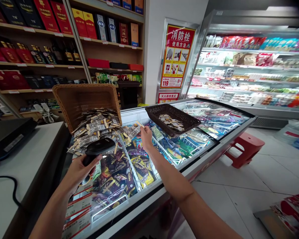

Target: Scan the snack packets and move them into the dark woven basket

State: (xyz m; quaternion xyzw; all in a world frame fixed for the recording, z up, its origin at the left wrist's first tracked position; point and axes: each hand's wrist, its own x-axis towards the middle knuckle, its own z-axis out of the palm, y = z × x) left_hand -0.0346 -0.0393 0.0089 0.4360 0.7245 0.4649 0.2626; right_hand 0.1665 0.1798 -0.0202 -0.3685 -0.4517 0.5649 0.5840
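My left hand (pixel 81 171) is wrapped round the handle of a black barcode scanner (pixel 101 146), its head over the near edge of a heap of small clear packets (pixel 97 124). That heap spills out of a tan wicker basket (pixel 87 89) tipped on its side on the chest freezer's glass top. With fingers pinched, my right hand (pixel 146 136) holds a small clear packet (pixel 134 130) just right of the heap. Beyond my right hand, a dark brown woven tray (pixel 186 118) sits on the freezer, with several similar packets (pixel 170 122) inside.
Under the chest freezer's glass (pixel 117 194) lie colourful ice cream packs in wire dividers. A grey counter (pixel 40 142) with a black device (pixel 10 137) stands at left. Shelves of boxed bottles (pixel 40 43) rise behind. A red stool (pixel 248 147) and a lit refrigerated display (pixel 249 66) are at right.
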